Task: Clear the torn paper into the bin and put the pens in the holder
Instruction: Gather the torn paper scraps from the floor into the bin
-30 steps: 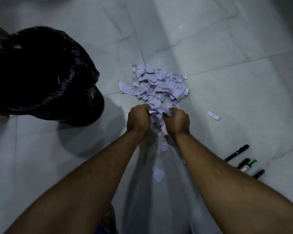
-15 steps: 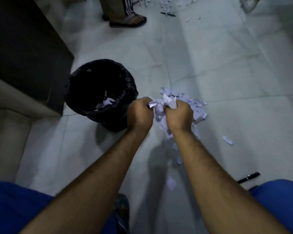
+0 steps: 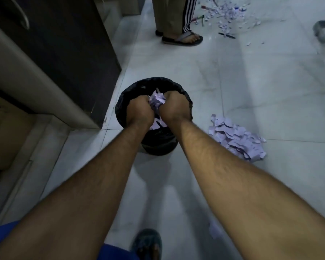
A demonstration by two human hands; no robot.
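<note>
A round bin (image 3: 124,96) lined with a black bag stands on the pale tiled floor. My left hand (image 3: 139,109) and my right hand (image 3: 174,106) are side by side over its opening, squeezing a bunch of torn lilac paper (image 3: 157,101) between them. More scraps lie inside the bin below my wrists. A pile of torn paper (image 3: 236,136) rests on the floor just right of the bin. One loose scrap (image 3: 214,230) lies near my right forearm. The pens I saw earlier are out of view.
A dark cabinet (image 3: 64,44) and a grey ledge (image 3: 26,77) border the left. Another person's legs and sandalled foot (image 3: 184,37) stand at the top, with a second scatter of paper and pens (image 3: 227,14) beyond. My shoe (image 3: 147,243) is at the bottom.
My hands lifted a bunch of torn paper off the floor pile and carried it left, over the bin. The view swung with them, and the pens dropped out of sight.
</note>
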